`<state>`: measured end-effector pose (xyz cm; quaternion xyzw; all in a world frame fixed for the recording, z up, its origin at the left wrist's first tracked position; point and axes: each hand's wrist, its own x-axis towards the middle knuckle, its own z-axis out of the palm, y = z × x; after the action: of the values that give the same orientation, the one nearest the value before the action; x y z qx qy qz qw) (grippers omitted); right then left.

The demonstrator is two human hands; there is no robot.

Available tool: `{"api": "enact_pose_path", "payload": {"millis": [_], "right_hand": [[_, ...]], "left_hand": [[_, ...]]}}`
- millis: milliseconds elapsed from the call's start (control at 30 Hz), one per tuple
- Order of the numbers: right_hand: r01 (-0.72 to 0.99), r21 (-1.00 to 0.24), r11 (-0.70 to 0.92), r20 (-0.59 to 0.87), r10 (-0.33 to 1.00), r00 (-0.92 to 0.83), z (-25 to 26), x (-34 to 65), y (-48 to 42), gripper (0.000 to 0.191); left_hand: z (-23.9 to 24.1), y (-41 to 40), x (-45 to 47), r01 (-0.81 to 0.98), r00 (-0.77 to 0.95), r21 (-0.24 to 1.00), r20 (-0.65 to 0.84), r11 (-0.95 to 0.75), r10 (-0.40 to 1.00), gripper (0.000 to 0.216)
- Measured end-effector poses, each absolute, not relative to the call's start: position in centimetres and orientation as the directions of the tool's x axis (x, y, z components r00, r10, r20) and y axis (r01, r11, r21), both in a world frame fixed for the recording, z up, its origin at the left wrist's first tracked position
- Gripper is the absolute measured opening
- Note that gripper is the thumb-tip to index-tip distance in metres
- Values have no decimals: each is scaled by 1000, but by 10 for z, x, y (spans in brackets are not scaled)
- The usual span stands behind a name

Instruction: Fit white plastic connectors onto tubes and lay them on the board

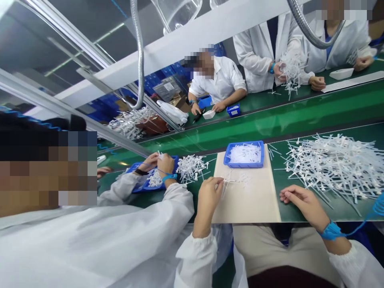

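Pinching thin white piece [229, 180] in left hand [208, 195], blue tray [243, 165] of white bits [244, 153], right hand [305, 203] loosely curled, grip unclear

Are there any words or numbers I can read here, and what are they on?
None that can be read.
White label on the small blue bin: too small to read.
Pale sticker on the grey package: too small and blurred to read.
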<state>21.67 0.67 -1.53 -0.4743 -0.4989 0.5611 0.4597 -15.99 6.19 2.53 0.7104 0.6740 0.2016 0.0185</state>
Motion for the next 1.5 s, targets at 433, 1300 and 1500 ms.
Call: {"api": "enact_pose_path", "payload": {"millis": [433,1300,1500], "right_hand": [[-121,-990,-67,-51,991,-127,-17,209,7,45],[-229,-970,-83,-47,986,-157,-26,195,7,25],[-234,-970,-60,-24,988,-155,-29,194,6,24]], "left_hand": [[16,67,-176,917,98,329,369,-228,924,47],[-6,143,86,539,525,644,248,-544,814,22],[-8,147,76,520,448,702,260,-486,855,23]]}}
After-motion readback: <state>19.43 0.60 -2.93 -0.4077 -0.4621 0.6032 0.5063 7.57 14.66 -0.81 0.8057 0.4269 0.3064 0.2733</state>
